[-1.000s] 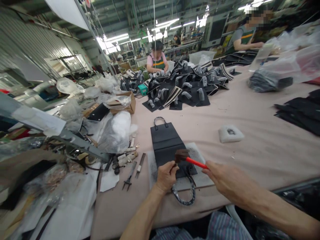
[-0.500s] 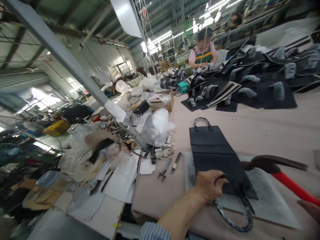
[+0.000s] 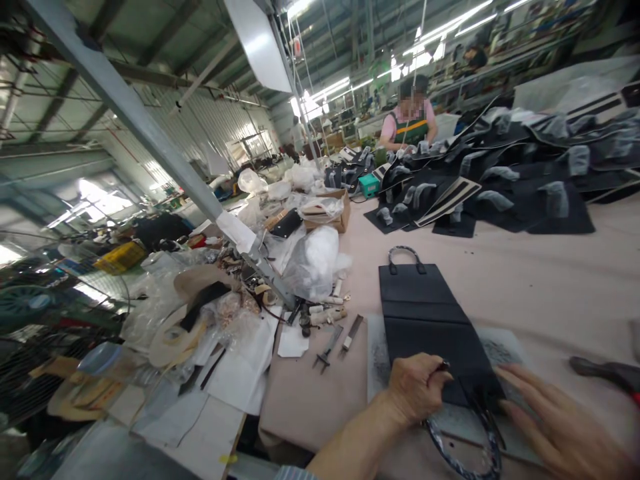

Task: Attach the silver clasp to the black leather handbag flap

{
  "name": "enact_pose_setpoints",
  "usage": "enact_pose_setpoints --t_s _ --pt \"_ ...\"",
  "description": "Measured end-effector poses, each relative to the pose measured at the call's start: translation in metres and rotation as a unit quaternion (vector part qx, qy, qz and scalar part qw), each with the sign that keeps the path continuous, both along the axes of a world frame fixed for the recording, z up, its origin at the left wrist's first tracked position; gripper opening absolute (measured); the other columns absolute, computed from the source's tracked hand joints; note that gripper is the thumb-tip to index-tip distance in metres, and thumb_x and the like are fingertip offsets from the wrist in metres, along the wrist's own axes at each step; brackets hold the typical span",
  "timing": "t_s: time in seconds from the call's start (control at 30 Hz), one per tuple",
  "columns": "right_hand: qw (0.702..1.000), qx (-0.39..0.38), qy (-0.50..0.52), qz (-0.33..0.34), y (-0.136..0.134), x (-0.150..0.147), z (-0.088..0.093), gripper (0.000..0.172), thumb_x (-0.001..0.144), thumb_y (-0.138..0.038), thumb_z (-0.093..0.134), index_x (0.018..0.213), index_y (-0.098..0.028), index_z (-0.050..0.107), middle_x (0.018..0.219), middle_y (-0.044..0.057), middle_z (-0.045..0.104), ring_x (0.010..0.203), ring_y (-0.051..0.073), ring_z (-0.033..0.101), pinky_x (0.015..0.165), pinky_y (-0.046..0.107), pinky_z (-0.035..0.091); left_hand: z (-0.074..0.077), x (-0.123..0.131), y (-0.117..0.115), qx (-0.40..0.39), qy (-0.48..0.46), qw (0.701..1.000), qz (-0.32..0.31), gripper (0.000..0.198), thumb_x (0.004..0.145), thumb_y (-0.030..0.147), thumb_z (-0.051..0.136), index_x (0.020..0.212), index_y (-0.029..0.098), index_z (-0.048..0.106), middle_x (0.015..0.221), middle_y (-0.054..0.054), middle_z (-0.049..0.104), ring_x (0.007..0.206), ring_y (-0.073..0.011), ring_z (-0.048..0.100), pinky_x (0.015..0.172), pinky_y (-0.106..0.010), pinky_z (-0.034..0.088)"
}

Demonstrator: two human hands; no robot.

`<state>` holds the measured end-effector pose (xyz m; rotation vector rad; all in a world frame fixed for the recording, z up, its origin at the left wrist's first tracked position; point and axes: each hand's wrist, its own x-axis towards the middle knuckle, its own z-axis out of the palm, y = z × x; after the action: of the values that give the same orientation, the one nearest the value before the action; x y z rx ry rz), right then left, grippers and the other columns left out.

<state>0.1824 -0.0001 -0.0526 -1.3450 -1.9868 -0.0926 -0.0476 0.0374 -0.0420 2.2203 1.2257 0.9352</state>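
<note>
A flat black bag panel (image 3: 425,307) lies folded out on the pale stone-like slab (image 3: 377,353). One wrapped loop handle (image 3: 405,250) stands at its far end, and a second plastic-wrapped handle (image 3: 465,463) curves at the near end. My left hand (image 3: 417,387) is closed at the near handle's left end; a small dark tip shows between thumb and finger. My right hand (image 3: 555,413) reaches in from the right, fingers stretched out by the panel's near right corner and the handle's other end. The claw hammer (image 3: 607,375) with a red grip lies at the right edge, out of my hand.
Two small metal pronged tools (image 3: 353,335) lie left of the slab. Clear plastic bags (image 3: 315,260) and a cardboard box (image 3: 343,212) crowd the left side beside a metal post (image 3: 200,193). More black panels (image 3: 555,207) are heaped at the back, where a co-worker (image 3: 410,123) works.
The hammer has left my right hand and lies farther right. My right hand has moved left to the panel's corner. My left hand keeps its hold, and the view has shifted slightly.
</note>
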Motion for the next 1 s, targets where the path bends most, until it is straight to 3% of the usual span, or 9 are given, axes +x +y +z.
enact_pose_setpoints --t_s 0.1,0.2,0.37,0.4,0.47,0.53,0.6,0.83,1.0 --pt "0.996 -0.006 -0.053 0.073 0.006 -0.024 -0.026 0.038 0.095 -0.042 0.048 0.126 -0.027 0.066 0.132 0.008 0.066 0.121 0.03 0.062 0.1 0.049 0.05 0.004 0.001 -0.002 0.0 0.015 1.0 0.004 0.012 0.092 0.019 0.057 0.094 0.017 0.069 0.094 -0.006 0.075 0.09 -0.0189 0.073 0.086 -0.027 0.059" --pt "0.995 -0.036 -0.073 0.062 0.004 -0.037 -0.035 0.043 0.092 -0.038 0.051 0.13 -0.026 0.064 0.141 0.008 0.061 0.129 0.032 0.056 0.109 0.055 0.041 0.007 0.001 -0.005 0.004 0.031 0.999 0.025 0.015 0.095 0.018 0.053 0.091 0.017 0.068 0.088 -0.006 0.075 0.085 -0.0175 0.073 0.083 -0.026 0.059" --pt "0.992 -0.102 -0.046 0.058 -0.003 -0.038 -0.011 0.041 0.091 -0.026 0.05 0.129 -0.024 0.064 0.14 0.009 0.06 0.132 0.029 0.054 0.113 0.054 0.036 0.02 0.006 -0.016 0.057 0.031 0.994 -0.092 0.021 0.096 0.019 0.047 0.094 0.018 0.068 0.091 -0.007 0.076 0.087 -0.0185 0.073 0.083 -0.03 0.06" --pt "0.991 -0.113 -0.041 0.061 -0.004 -0.037 -0.005 0.041 0.091 -0.024 0.05 0.129 -0.024 0.064 0.14 0.009 0.06 0.132 0.029 0.053 0.113 0.053 0.036 0.024 0.008 -0.016 0.048 -0.003 0.995 -0.083 0.021 0.097 0.02 0.047 0.095 0.019 0.068 0.091 -0.007 0.075 0.087 -0.0184 0.073 0.082 -0.03 0.06" --pt "0.988 -0.14 -0.033 0.062 -0.005 -0.038 0.007 0.042 0.09 -0.021 0.051 0.13 -0.024 0.063 0.141 0.009 0.058 0.134 0.029 0.051 0.114 0.053 0.035 0.032 0.009 -0.01 -0.011 -0.121 0.991 0.054 0.022 0.098 0.027 0.047 0.094 0.018 0.066 0.088 -0.007 0.074 0.082 -0.0178 0.072 0.078 -0.03 0.06" --pt "0.984 -0.164 -0.024 0.062 -0.005 -0.039 0.015 0.043 0.088 -0.018 0.052 0.13 -0.023 0.063 0.143 0.01 0.057 0.136 0.029 0.049 0.116 0.053 0.032 0.04 0.004 0.001 -0.097 -0.239 0.937 0.237 0.026 0.099 0.036 0.047 0.093 0.017 0.063 0.084 -0.007 0.072 0.074 -0.0174 0.071 0.07 -0.029 0.059" --pt "0.981 -0.181 -0.015 0.065 -0.005 -0.041 0.021 0.044 0.087 -0.018 0.054 0.13 -0.023 0.063 0.144 0.01 0.056 0.137 0.029 0.048 0.117 0.054 0.029 0.045 -0.013 0.015 -0.149 -0.271 0.889 0.336 0.03 0.095 0.044 0.052 0.091 0.015 0.062 0.078 -0.006 0.069 0.065 -0.0168 0.068 0.061 -0.027 0.056" --pt "0.978 -0.194 0.029 0.07 -0.005 -0.037 0.025 0.044 0.086 -0.022 0.058 0.13 -0.022 0.061 0.144 0.011 0.056 0.138 0.03 0.046 0.118 0.058 0.028 0.034 -0.105 0.025 -0.116 0.123 0.91 0.38 0.023 0.089 0.036 0.056 0.074 0.019 0.062 0.065 -0.004 0.064 0.066 -0.0209 0.062 0.062 -0.028 0.041" --pt "0.982 -0.173 0.072 0.011 -0.003 -0.039 0.014 0.05 0.088 -0.032 0.059 0.136 -0.018 0.056 0.146 0.016 0.053 0.137 0.03 0.049 0.112 0.051 0.043 0.002 -0.119 0.007 -0.004 0.23 0.909 0.349 0.018 0.095 0.029 0.052 0.093 0.021 0.068 0.083 -0.007 0.073 0.074 -0.0235 0.069 0.062 -0.029 0.045"
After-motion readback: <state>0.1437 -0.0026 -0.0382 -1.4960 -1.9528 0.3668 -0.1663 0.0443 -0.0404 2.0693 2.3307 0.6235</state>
